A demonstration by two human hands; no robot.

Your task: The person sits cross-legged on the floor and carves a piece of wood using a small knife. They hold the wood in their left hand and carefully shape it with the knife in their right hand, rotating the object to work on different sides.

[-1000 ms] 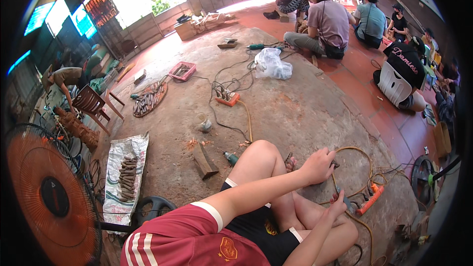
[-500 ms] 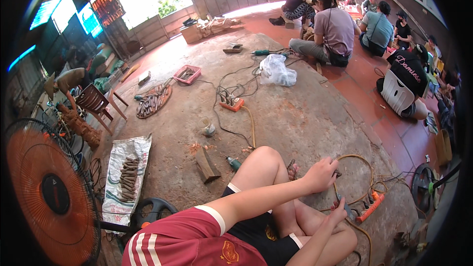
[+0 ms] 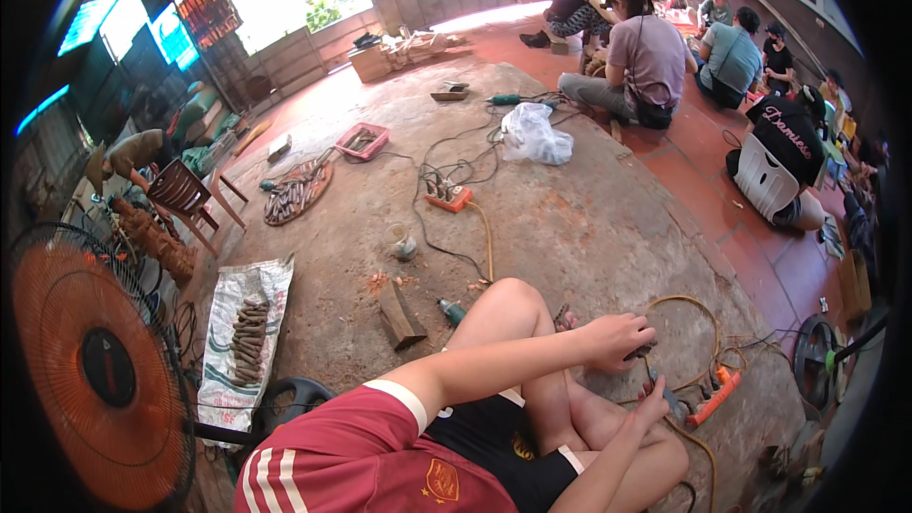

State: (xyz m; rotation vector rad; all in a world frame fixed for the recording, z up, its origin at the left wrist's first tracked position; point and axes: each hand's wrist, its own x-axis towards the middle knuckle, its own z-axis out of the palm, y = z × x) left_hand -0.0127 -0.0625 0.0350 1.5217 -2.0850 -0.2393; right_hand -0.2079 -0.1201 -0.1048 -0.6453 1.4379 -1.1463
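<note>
The small dark piece is pinched in the fingers of the left hand, which are curled narrow over it, their tips mostly turned out of sight. Just below and to the right of them, the fingers of the right hand appear bent round a slim grey-green tool, its working end too small to make out. The step in hand looks like working the piece's surface with that tool; the next move seems to call for a steady left grip while the right brings the tip onto the spot. Whether tip and piece touch, I cannot tell.

Just right of the right fingers sits an orange power strip, with a yellow cable looping beyond both hands. Farther out, to the left of the left fingers and past the knee, a green tool and a wooden block rest on the floor; well beyond them, brown pieces lie heaped on a white sack.
</note>
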